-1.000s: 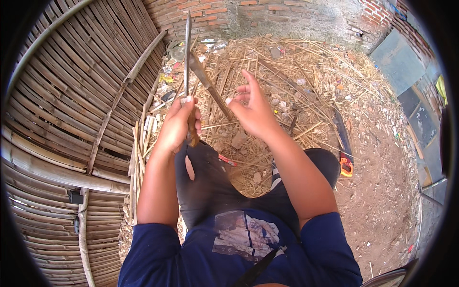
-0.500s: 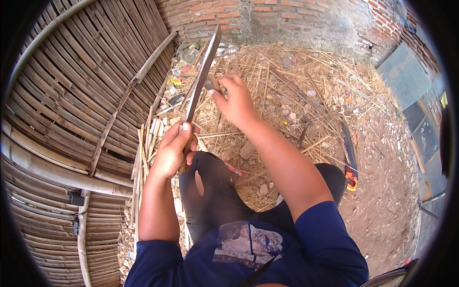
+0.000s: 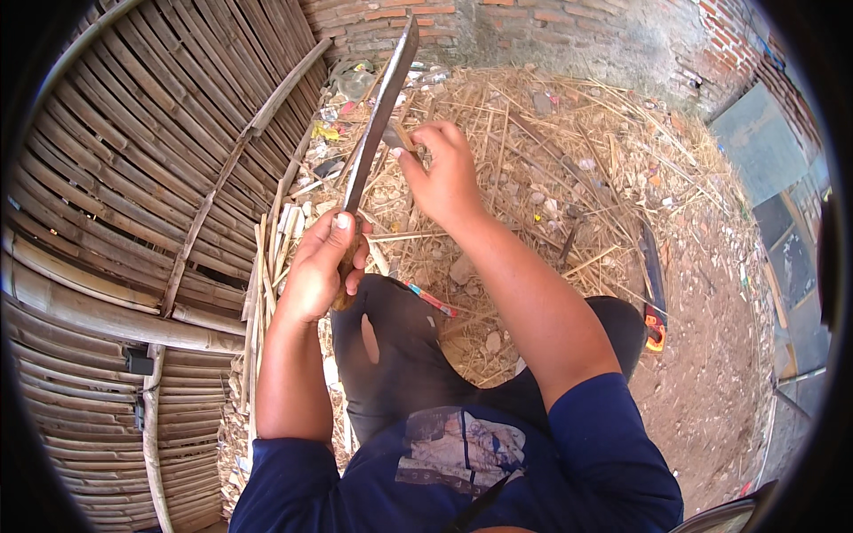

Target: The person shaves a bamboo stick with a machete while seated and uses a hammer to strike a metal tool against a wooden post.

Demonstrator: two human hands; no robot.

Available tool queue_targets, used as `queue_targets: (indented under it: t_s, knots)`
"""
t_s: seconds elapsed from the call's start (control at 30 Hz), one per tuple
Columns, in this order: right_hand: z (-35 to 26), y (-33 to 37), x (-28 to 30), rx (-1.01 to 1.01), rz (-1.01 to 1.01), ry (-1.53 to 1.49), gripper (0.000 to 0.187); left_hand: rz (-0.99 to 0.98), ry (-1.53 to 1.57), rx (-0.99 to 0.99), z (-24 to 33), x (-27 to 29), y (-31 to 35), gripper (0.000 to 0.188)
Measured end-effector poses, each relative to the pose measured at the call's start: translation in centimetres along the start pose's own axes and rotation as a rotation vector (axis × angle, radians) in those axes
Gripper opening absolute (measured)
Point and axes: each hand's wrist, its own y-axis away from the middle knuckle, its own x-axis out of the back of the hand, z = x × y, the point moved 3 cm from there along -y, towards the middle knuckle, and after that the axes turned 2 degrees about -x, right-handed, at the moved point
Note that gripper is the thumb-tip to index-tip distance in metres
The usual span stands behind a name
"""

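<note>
My left hand (image 3: 322, 262) is wrapped round the handle of a machete (image 3: 378, 124), its thumb lying at the base of the blade. The long dark blade points up and away, tilted slightly right, with a bright strip along its left edge. In my right hand (image 3: 447, 173), pinched between thumb and fingers, is a small grey block that looks like a sharpening stone (image 3: 394, 137). It sits right beside the blade's right side, about halfway up; whether they touch I cannot tell. The lower handle shows just above my left knee.
A slatted bamboo wall (image 3: 133, 178) rises on the left, and a brick wall (image 3: 533, 31) stands ahead. Straw, sticks and rubble (image 3: 524, 231) litter the ground. Right of my knees lies a handsaw (image 3: 653, 284) with an orange-and-black handle. Grey panels (image 3: 764, 147) lean at the far right.
Both hands, with the machete and the stone, appear slightly higher in the picture. My right hand has moved a little farther up along the blade and keeps its pinch.
</note>
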Motion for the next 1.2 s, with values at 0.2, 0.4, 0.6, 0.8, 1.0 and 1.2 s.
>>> queue_targets:
  t_s: [0.2,0.4,0.6,0.8,1.0,1.2]
  knots:
    - [-0.1,0.2,0.1,-0.026,0.0,-0.011,0.018,-0.006,0.024,0.013,0.3,0.0,0.1,0.049]
    - [0.3,0.2,2.8,-0.037,-0.064,-0.001,0.038,-0.015,0.004,0.017,0.0,-0.3,-0.5,0.05]
    - [7.4,0.3,14.9,-0.328,-0.471,0.341,0.048,0.078,-0.082,-0.023,0.3,0.2,0.2,0.052]
    - [21.7,14.1,32.9,-0.79,-0.24,0.518,0.04,0.083,0.007,-0.06,-0.7,1.1,0.6,0.05]
    - [29.7,39.5,38.6,-1.334,-0.128,0.691,0.038,0.102,0.003,-0.095,0.0,0.9,0.4,0.045]
    - [32.6,40.3,32.6,-1.626,-0.048,0.171,0.035,0.121,0.016,-0.092,0.7,0.2,0.3,0.044]
